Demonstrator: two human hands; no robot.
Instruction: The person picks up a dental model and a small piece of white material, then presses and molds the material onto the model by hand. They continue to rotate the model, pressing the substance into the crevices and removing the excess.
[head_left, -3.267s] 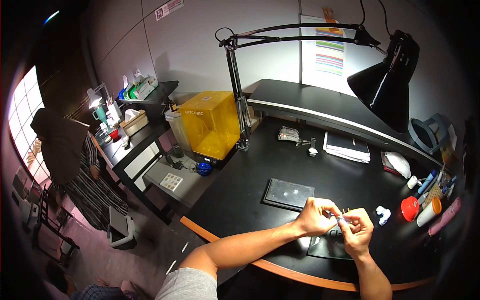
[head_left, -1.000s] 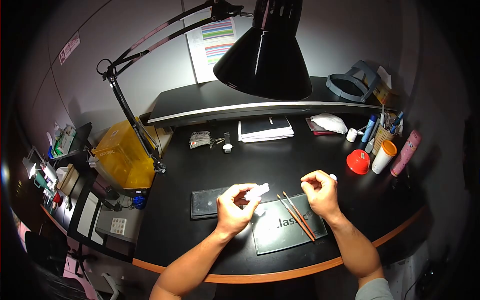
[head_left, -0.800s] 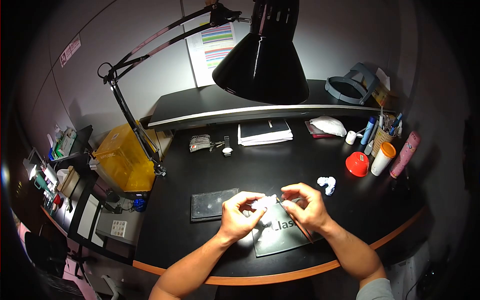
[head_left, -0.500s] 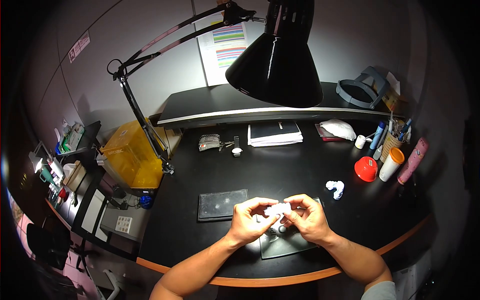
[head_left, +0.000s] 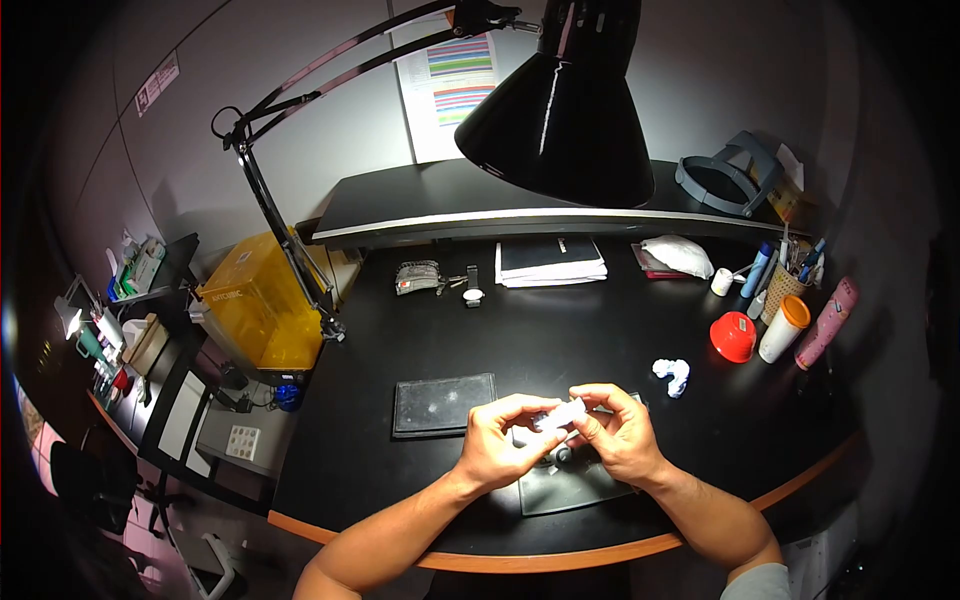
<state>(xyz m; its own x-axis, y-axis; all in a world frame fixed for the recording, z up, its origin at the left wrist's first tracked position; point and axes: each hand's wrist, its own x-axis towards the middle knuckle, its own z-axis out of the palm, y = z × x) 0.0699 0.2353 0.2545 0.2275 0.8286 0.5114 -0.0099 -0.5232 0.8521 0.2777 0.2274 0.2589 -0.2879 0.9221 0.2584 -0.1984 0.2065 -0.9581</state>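
Between my two hands is a small, bumpy white dental model (head_left: 567,412), brightly lit under the lamp. My left hand (head_left: 497,445) pinches its left end with thumb and fingertips. At the other end, the thumb and fingers of my right hand (head_left: 622,440) close on it. The piece is tilted, and fingers cover part of it. Below lies a grey-green pad (head_left: 575,492) with a small dark round item (head_left: 561,455) seen between my hands. A curved white-and-blue arch-shaped piece (head_left: 672,377) rests on the desk to the right of my right hand.
A black lamp (head_left: 555,130) hangs over the desk. Left of the pad lies a dark rectangular slab (head_left: 443,405). On the right stand a red bowl (head_left: 733,338), a white bottle with orange lid (head_left: 784,330) and a pink bottle (head_left: 828,325). Notebooks (head_left: 550,264) lie at the back.
The white dental model has been turned and tilted between my fingers, its right end now higher. Both hands keep hold of it, and the right fingers have shifted slightly.
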